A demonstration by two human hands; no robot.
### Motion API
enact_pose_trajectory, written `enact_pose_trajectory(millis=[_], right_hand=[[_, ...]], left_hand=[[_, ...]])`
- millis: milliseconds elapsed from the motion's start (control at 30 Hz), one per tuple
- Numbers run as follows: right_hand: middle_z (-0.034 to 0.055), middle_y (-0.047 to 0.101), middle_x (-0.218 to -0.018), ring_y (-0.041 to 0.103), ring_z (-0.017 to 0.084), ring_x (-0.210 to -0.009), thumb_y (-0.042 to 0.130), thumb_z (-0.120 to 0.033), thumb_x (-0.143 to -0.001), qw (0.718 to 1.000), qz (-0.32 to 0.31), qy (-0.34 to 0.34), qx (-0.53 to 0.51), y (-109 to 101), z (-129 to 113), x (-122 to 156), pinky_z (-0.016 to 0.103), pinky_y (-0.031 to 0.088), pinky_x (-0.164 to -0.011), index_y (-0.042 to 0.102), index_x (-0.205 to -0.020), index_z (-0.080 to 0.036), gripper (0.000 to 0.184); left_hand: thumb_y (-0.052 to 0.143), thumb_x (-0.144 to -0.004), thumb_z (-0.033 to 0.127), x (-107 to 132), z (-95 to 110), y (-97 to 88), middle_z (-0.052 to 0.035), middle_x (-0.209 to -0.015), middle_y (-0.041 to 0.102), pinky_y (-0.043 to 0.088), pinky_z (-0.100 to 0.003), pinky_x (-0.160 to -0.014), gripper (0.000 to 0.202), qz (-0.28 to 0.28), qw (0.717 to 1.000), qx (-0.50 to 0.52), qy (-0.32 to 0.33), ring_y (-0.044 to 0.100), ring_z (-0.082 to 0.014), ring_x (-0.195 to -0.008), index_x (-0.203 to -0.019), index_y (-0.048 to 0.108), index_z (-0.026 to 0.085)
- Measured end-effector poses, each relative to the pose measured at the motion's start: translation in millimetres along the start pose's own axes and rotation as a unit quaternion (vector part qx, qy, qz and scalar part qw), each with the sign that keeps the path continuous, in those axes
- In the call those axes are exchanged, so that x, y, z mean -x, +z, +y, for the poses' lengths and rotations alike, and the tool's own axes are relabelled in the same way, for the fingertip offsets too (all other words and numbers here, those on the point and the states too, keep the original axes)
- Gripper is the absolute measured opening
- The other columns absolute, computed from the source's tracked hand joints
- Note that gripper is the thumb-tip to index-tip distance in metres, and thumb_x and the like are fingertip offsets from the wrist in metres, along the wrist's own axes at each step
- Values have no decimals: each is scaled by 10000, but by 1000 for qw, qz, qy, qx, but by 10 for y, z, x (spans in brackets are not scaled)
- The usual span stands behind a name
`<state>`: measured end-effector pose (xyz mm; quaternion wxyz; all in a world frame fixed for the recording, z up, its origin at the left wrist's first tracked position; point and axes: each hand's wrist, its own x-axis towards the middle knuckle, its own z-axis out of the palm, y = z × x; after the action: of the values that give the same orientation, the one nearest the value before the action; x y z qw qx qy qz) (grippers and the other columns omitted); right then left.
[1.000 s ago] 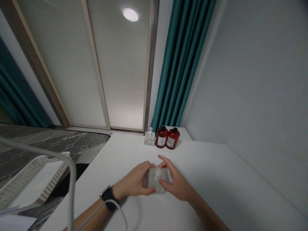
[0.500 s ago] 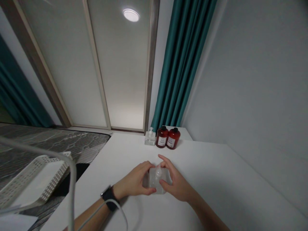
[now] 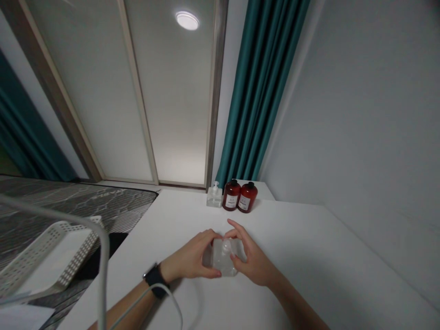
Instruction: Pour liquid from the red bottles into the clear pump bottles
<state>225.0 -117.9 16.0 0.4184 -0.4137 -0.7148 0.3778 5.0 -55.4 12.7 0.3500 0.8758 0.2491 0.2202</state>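
Note:
A clear, square pump bottle (image 3: 222,263) stands on the white table (image 3: 178,220) between my hands. My left hand (image 3: 194,256) grips its left side, fingers at the back and thumb at the front corner. At the bottle's top, my right hand (image 3: 252,261) is curled round the pump head, its thumb near the front and a bent finger behind. The index finger points up and away. The pump's spout is mostly hidden by the right fingers.
Farther back on the table stand another clear pump bottle (image 3: 214,197) and two dark red bottles with black caps, one left (image 3: 231,197) and one right (image 3: 247,198). A white perforated basket (image 3: 68,270) is at lower left. A pale cable (image 3: 104,266) crosses the left foreground.
My right fingers and thumb have shifted slightly about the pump head, and its spout shows less now. My left hand has stayed nearly still on the bottle.

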Motion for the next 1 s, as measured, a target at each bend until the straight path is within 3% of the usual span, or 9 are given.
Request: enact_pose_trajectory(millis=[233,567,700,867,1000], right_hand=[[42,540,-1179,530,200,-1143,548,-83,-761,999,12,7,36,8,-36,12,397,335,-1103,280,-1493,-262,800],[49,534,-1188,527,198,-1153,527,-90,-784,999,15,0,37,13,-16,18,389,343,-1096,272,-1496,-252,773],[36,521,-1097,542,191,-1083,546,-113,-799,998,33,13,49,19,-31,12,396,341,-1101,321,-1472,-235,720],[58,552,-1203,539,198,-1147,542,-104,-819,1000,4,15,-3,30,-56,7,400,350,-1095,243,-1505,-249,763],[46,542,-1132,549,205,-1098,595,-165,-817,999,27,44,10,44,-46,-5,406,376,-1076,314,-1478,-241,722]], left_hand=[[742,-701,221,25,75,-156,-46,-1081,541,439,-377,-929,465,26,999,28,14,532,-237,-1010,-1111,525,191],[761,-676,229,32,66,-155,-30,-1047,563,444,-361,-905,464,17,999,42,-12,545,-227,-978,-1082,538,202],[759,-676,231,36,77,-158,-25,-1035,569,451,-353,-893,454,20,999,37,-17,548,-223,-963,-1072,539,203],[767,-673,226,38,91,-163,-23,-1035,572,453,-357,-891,462,16,998,49,-22,550,-224,-962,-1076,543,202],[763,-674,211,37,98,-164,-20,-1025,572,450,-353,-888,444,17,998,54,-25,549,-221,-957,-1060,544,198]])
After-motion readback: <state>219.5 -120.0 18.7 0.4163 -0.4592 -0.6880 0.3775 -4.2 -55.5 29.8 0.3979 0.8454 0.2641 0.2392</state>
